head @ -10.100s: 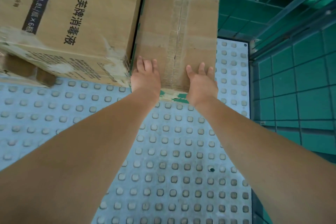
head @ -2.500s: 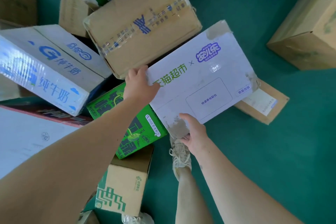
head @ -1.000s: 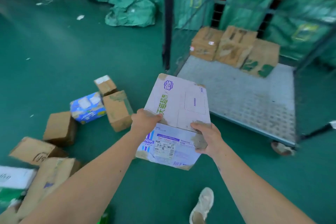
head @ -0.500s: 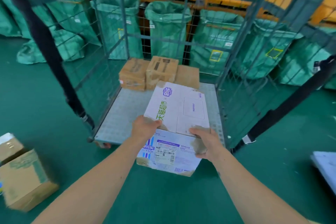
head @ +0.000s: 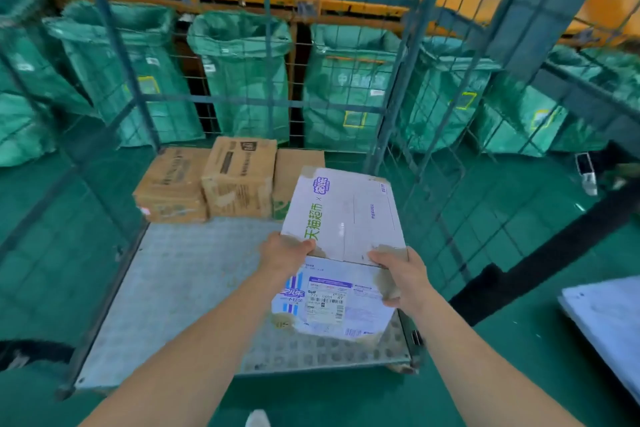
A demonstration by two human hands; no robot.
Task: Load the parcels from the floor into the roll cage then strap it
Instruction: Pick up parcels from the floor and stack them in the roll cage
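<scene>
The white parcel was held up between both hands, over the near right part of the roll cage's studded floor. The left hand gripped its near left corner, thumb on the top face, fingers hidden below. The right hand gripped the near right corner, thumb over the top edge, fingers curled down the side. The parcel reached away from the hands toward the back mesh, its labelled face turned to the person between the wrists. Three brown cartons stood in a row against the back; whether the parcel touched the rightmost could not be told
</scene>
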